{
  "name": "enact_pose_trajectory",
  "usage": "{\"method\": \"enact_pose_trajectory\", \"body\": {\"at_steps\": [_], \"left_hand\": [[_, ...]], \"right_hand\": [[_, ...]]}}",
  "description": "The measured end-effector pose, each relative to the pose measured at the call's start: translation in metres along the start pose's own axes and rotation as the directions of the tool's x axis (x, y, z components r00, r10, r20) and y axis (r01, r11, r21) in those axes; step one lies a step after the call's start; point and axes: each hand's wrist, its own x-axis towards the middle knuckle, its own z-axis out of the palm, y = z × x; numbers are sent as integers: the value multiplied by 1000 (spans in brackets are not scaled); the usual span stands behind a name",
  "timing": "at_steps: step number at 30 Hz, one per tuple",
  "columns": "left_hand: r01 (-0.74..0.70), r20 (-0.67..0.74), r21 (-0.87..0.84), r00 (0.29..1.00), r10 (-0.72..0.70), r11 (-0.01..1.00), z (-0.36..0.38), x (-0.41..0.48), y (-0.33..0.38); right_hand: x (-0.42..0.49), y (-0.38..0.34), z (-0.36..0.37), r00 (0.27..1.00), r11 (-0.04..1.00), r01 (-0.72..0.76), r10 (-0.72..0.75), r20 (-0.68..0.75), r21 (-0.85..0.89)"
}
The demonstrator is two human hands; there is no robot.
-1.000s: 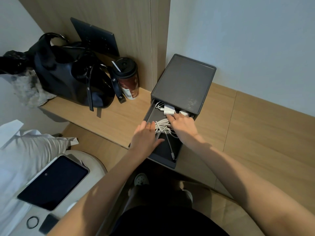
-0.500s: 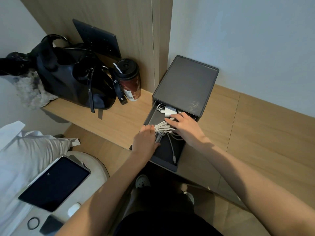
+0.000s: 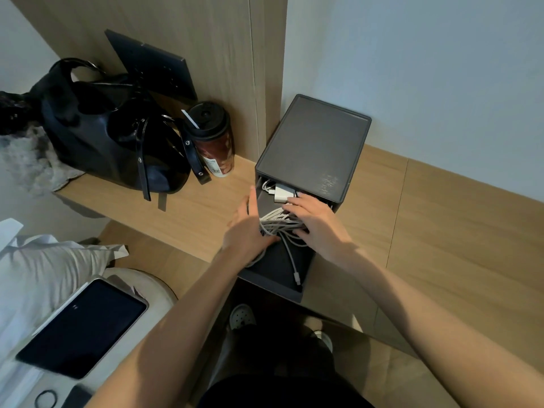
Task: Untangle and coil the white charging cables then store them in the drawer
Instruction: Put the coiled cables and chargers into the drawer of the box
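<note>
A bundle of white charging cables (image 3: 275, 223) lies in the open dark grey drawer (image 3: 272, 285), which is pulled out of a dark box (image 3: 315, 148) on the wooden desk. My right hand (image 3: 316, 220) rests flat on the bundle's right side, fingers spread towards the back. My left hand (image 3: 245, 231) is at the drawer's left wall with fingers straight and its thumb against the bundle. White charger plugs (image 3: 282, 194) sit at the drawer's back. One loose cable end (image 3: 296, 276) trails towards the drawer's front.
A black handbag (image 3: 112, 142) and a lidded tumbler (image 3: 213, 142) stand on the desk (image 3: 188, 210) to the left. A tablet (image 3: 82, 328) lies on a round stool at lower left, beside white bedding (image 3: 35, 260). Bare desk lies right of the box.
My left hand's fingers have straightened and slid back along the drawer's left wall. My right hand has spread further over the cable bundle. The bundle stays in the drawer.
</note>
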Motion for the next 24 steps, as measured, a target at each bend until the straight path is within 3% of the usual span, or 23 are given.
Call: {"method": "enact_pose_trajectory", "body": {"at_steps": [3,4,6,8,11,17,24], "left_hand": [[4,3,-12,1000,-4,1000,-2,5,2],[5,1,-8,1000,-5,1000,-1,6,2],[11,-1,-14,1000,-11,1000,-1,5,1],[22,-7,-36,1000,-22,999,-1,5,0],[25,-30,-40,999,-27,999,-1,4,0],[39,-103,-15,994,-40,999,0,1,2],[34,-207,-37,978,-41,999,5,4,-2]], "right_hand": [[-11,-8,-8,984,1000,-12,13,-178,4],[-15,-12,-12,984,999,-31,25,-176,-31],[-19,-23,-18,992,984,-110,117,43,-139],[-19,-29,-16,944,944,-145,222,244,-297],[-19,-37,-5,918,917,-146,266,295,-372],[-7,-42,8,906,889,-297,378,191,-350],[13,-30,11,882,878,-433,459,104,-205]]}}
